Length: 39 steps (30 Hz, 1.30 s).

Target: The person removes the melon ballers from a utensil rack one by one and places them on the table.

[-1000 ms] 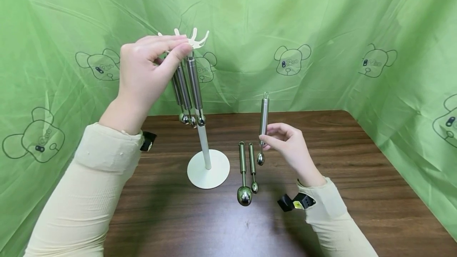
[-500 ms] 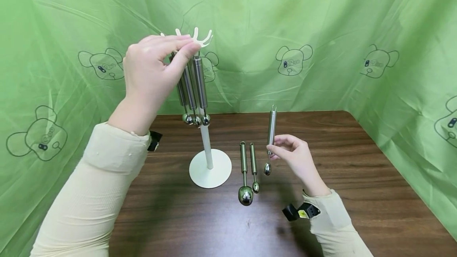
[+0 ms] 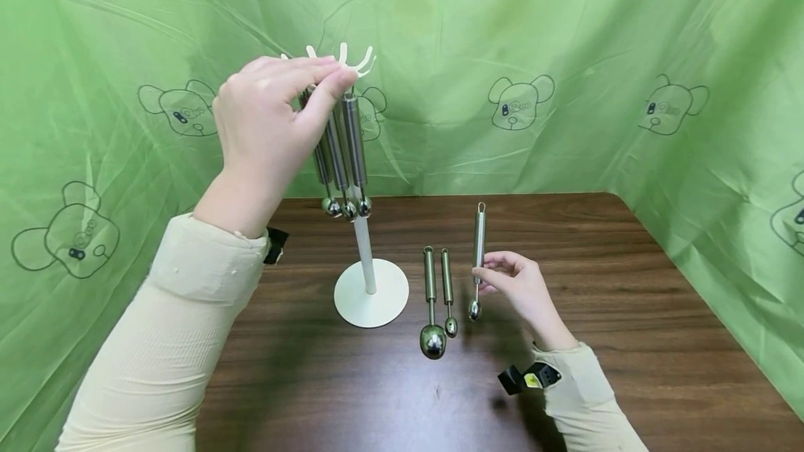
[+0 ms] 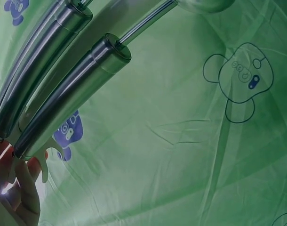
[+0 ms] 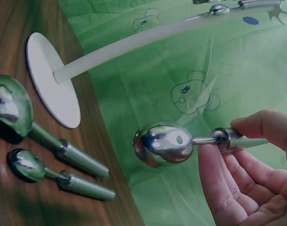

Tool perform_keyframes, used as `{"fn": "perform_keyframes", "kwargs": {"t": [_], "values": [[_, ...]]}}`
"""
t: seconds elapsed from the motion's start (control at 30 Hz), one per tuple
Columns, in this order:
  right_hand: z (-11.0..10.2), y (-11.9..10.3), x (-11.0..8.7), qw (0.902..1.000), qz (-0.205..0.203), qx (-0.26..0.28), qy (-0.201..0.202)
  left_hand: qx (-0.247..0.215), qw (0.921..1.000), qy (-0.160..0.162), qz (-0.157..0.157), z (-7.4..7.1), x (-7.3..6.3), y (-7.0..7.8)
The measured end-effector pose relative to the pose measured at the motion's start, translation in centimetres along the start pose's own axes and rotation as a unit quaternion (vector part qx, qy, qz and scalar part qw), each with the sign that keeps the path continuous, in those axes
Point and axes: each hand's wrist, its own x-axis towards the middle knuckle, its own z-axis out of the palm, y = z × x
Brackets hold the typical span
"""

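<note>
High on the left, my left hand (image 3: pixel 270 110) pinches the top of a white hook stand (image 3: pixel 370 309), fingers and thumb at its prongs. Several steel melon ballers (image 3: pixel 354 141) hang from the stand just below that hand, bowls down. In the left wrist view, fingertips (image 4: pixel 28 188) sit at the hooks beside the handle ends. My right hand (image 3: pixel 521 291) pinches another melon baller (image 3: pixel 480 239) low on its handle, loop up and bowl down, over the table at the right. Seen from the right wrist, thumb and fingers grip where its handle meets the neck.
Two more melon ballers lie on the wooden table (image 3: pixel 628 340) between the stand and my right hand: one with a large bowl (image 3: pixel 433 340), one with a small bowl (image 3: pixel 451 326). A green curtain (image 3: pixel 427 19) printed with bear faces surrounds the table's back and sides.
My right hand has lowered the melon baller and carried it slightly right. The stand's top and the hanging melon ballers have shifted a little right with my left hand.
</note>
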Motion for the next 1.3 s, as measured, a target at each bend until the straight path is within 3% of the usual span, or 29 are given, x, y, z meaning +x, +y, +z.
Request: {"fn": "perform_keyframes", "kwargs": {"t": [0.57, 0.93, 1.3], "values": [[-0.4, 3.7, 1.0, 0.9979, 0.064, 0.006, -0.011, 0.051, 0.9987, 0.01, 0.001, -0.2, -0.3, 0.7], [-0.2, 5.1, 1.4, 0.9948, 0.099, 0.006, -0.022, 0.075, 0.9969, 0.017, 0.02, 0.0, -0.2, 0.8], [0.0, 6.6, 2.0, 0.9895, 0.14, -0.02, -0.029, 0.072, 0.9971, 0.013, 0.02, 0.1, -0.2, 0.9]]}}
